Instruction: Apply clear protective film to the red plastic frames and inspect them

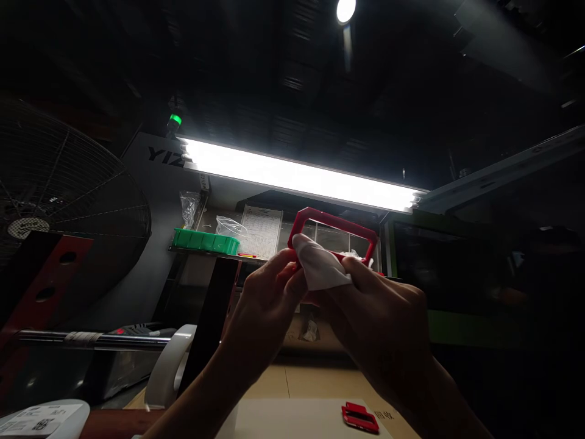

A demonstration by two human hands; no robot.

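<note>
Raised in front of me is a red frame (pixel 338 218), a rectangular rim with cut corners and an open middle. My left hand (pixel 267 302) is closed on its lower left corner. My right hand (pixel 386 314) is closed with a white cloth (pixel 322 268) bunched at its fingers, pressed against the frame's lower left side. The cloth and the knuckles hide much of the frame's bottom edge. Below the hands, a small red plastic part (pixel 360 417) lies on the pale work surface (pixel 292 421).
A bright tube lamp (pixel 301 177) hangs above the hands. Behind stands a shelf with a green bin (pixel 205 241) and a printed sheet (pixel 261 231). To the left are a large fan (pixel 68 201), a metal bar (pixel 123 342) and a white roll (pixel 171 366).
</note>
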